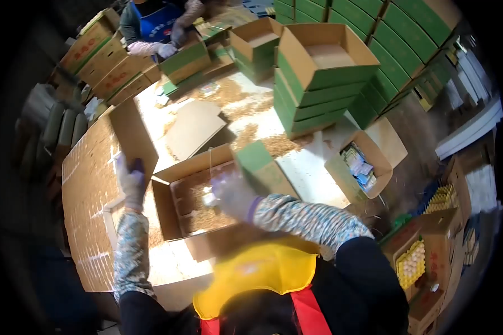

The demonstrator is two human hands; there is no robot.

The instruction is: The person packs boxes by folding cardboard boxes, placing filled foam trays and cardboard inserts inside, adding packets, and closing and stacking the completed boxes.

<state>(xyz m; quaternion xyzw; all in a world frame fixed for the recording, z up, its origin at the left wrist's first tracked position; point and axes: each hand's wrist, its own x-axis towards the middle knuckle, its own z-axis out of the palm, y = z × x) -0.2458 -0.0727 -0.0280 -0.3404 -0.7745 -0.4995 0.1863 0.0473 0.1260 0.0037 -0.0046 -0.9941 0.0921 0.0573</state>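
Note:
An open cardboard box (194, 236) stands in front of me, its flaps spread, with brown loose material and a divider-like panel inside. My gloved left hand (131, 181) is at its left side, fingers against a brown cardboard flap or sheet (133, 134) that stands upright. Over the right part of the box is my gloved right hand (233, 195), blurred by motion, with a small whitish object (209, 199) at its fingertips. A green-and-brown flap (265, 170) lies to the right of the box.
Stacked green boxes (313, 100) stand beyond. A small carton with colourful packets (359, 167) is to the right, and a yellow tray of eggs (411, 264) lies lower right. Across the table, a person in a blue apron (153, 22) handles another box (187, 64).

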